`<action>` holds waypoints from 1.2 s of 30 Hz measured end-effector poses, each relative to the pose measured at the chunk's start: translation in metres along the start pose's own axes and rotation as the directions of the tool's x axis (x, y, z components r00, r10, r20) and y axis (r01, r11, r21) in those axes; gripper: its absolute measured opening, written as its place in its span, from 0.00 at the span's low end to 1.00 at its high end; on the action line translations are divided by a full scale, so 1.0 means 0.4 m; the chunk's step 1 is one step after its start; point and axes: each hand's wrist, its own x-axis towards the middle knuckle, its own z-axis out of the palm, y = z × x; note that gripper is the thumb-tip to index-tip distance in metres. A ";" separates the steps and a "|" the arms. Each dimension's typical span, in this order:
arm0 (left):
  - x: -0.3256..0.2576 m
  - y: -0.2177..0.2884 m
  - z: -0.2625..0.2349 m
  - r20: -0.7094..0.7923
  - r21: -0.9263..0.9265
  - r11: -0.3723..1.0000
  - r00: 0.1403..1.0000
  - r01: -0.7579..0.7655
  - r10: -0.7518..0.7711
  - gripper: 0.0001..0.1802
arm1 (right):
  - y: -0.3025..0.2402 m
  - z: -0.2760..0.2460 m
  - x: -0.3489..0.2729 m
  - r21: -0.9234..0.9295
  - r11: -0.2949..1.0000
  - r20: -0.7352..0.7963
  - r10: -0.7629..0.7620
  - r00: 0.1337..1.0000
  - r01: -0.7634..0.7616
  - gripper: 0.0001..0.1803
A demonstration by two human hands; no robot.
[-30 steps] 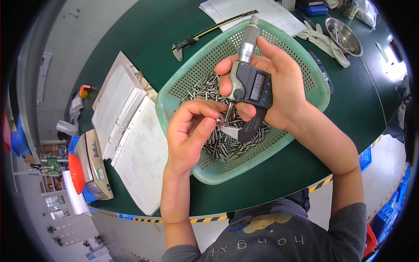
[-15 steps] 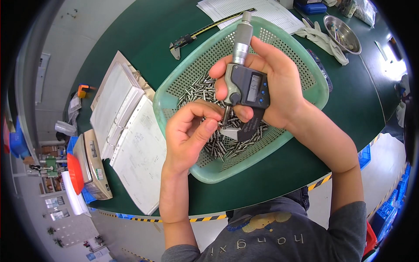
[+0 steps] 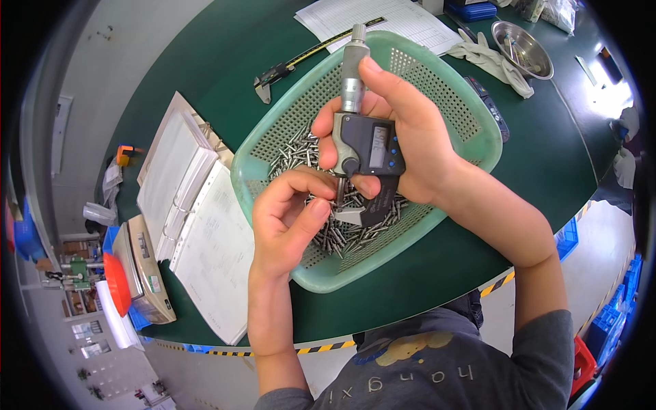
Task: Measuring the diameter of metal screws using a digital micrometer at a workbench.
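My right hand [image 3: 427, 137] is wrapped round a digital micrometer [image 3: 376, 147] with a grey thimble and a small display, its thumb tip against the thimble. The micrometer is held upright over a green perforated basket [image 3: 318, 280]. Thumb and forefinger of my left hand [image 3: 287, 222] pinch together at the micrometer's measuring gap, on what looks like a small metal pin, mostly hidden by the fingertips. Beneath both hands, many slim shiny metal pins [image 3: 333, 239] lie heaped in the basket.
Left of the basket lies an open ring binder [image 3: 215, 253], with a scale [image 3: 147, 270] beyond it. A caliper [image 3: 273, 76] and printed sheets [image 3: 328, 17] lie behind. White gloves [image 3: 492, 61] and a metal bowl [image 3: 523, 51] sit at the far right of the green table [image 3: 212, 65].
Both hands and the micrometer have shifted slightly left over the basket. The right thumb lies a little further onto the thimble, and the display reading differs. The whole view has moved slightly.
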 end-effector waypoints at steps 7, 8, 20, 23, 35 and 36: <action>-0.002 0.005 -0.003 -0.058 0.016 1.000 0.998 0.027 -0.026 0.07 | 0.000 0.010 -0.001 0.002 1.000 -0.027 0.006 1.000 -0.006 0.33; 0.002 0.006 0.000 -0.101 0.013 1.000 0.995 0.020 -0.019 0.07 | 0.000 0.007 -0.002 0.007 1.000 -0.030 0.010 0.999 -0.010 0.33; 0.041 -0.053 0.035 0.180 0.948 0.252 0.981 -0.193 0.073 0.10 | 0.003 -0.012 0.003 0.158 0.987 -0.073 0.007 0.997 0.004 0.33; 0.046 -0.045 0.049 0.128 0.947 0.305 0.988 -0.097 -0.082 0.13 | 0.001 -0.014 0.002 0.150 0.989 -0.079 0.007 0.997 0.005 0.33; 0.019 -0.015 0.025 -0.128 0.489 0.863 0.989 0.124 -0.070 0.07 | -0.001 -0.007 0.002 0.186 0.982 -0.110 0.030 0.993 -0.009 0.33; 0.015 -0.013 0.017 -0.142 0.299 0.950 0.989 0.090 -0.049 0.07 | -0.001 -0.006 0.001 0.184 0.983 -0.105 0.028 0.994 -0.008 0.33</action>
